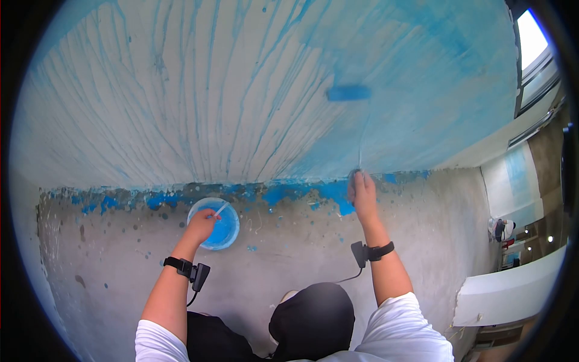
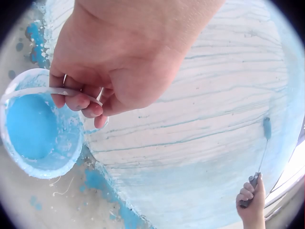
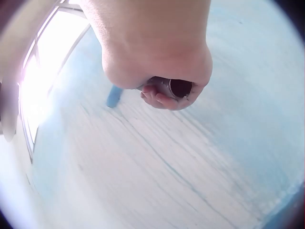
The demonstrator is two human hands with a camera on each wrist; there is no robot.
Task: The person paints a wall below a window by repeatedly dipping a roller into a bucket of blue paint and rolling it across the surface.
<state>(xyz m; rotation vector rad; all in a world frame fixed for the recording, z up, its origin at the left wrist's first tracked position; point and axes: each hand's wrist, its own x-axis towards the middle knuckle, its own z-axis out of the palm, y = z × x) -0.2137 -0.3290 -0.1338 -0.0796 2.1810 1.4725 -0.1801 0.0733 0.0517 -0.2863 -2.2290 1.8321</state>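
My left hand (image 1: 202, 227) grips the white handle (image 2: 38, 90) of a paint bucket (image 1: 236, 226), fingers curled round it. Light blue paint (image 2: 31, 126) lies inside the bucket. In my right hand (image 1: 363, 194) is the dark grip (image 3: 164, 87) of a paint roller, held with curled fingers. The blue roller head (image 1: 348, 92) is blurred and overlaps the wall (image 1: 199, 78) in the head view. That wall is white with blue drips on the left and washed in light blue on the right.
Blue splashes and spots (image 1: 157, 200) mark the grey floor (image 1: 289, 247) along the wall's foot. A bright window (image 1: 533, 39) is at the upper right. Farther right, another person (image 1: 499, 229) is small beside a partly blue wall (image 1: 517, 175).
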